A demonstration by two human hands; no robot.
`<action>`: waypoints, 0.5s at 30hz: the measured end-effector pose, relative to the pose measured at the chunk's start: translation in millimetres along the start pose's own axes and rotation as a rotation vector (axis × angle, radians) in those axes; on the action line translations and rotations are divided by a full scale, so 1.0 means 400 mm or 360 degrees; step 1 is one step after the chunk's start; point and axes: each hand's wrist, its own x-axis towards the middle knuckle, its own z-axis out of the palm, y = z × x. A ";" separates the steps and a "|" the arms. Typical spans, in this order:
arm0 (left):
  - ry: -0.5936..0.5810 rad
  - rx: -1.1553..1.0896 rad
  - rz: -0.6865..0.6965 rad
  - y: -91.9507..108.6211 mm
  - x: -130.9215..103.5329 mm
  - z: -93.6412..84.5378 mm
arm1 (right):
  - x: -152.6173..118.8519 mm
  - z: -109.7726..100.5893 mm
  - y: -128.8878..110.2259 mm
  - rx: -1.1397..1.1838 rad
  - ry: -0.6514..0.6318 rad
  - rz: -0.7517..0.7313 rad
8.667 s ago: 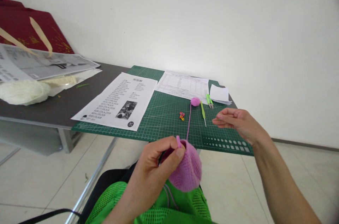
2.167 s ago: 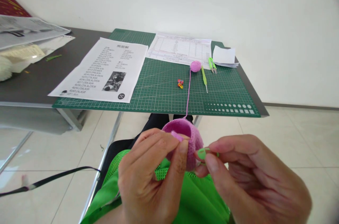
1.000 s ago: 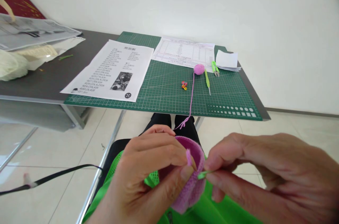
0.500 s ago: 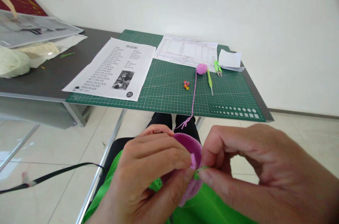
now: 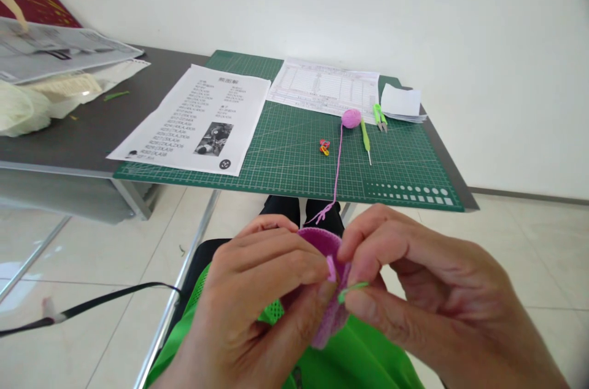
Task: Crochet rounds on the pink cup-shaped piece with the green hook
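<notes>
A pink crocheted piece (image 5: 329, 321), curved like a cup, is held above the lap by my left hand (image 5: 262, 291), whose thumb and fingers pinch its edge beside a short pink strand. My right hand (image 5: 414, 278) is closed at the same edge, with a small green strand (image 5: 353, 288) between thumb and fingers. The green strand touches the crocheted piece near my left thumb. From the piece, pink yarn runs up to a small pink yarn ball (image 5: 351, 119) on the mat.
On the green cutting mat (image 5: 294, 143) lie a printed pattern sheet (image 5: 184, 125), a form (image 5: 324, 88), stitch markers (image 5: 324, 146), a green crochet hook (image 5: 365, 140), green snips (image 5: 380, 118) and white paper slips (image 5: 400, 102). White yarn (image 5: 21, 110) sits at the left.
My right hand has lifted slightly and its index finger has moved over the piece's edge. More of the green strand shows above my right thumb. The left hand has barely shifted.
</notes>
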 end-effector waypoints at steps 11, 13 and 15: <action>0.0088 -0.0036 -0.0037 -0.003 -0.002 0.019 | -0.040 0.036 0.016 -0.0061 0.0290 -0.0132; 0.0093 -0.0019 -0.0045 -0.004 -0.004 0.019 | -0.038 0.045 0.022 0.0005 0.0320 -0.0106; 0.0078 0.0013 -0.0045 -0.004 -0.007 0.019 | -0.037 0.054 0.023 0.0177 0.0286 -0.0024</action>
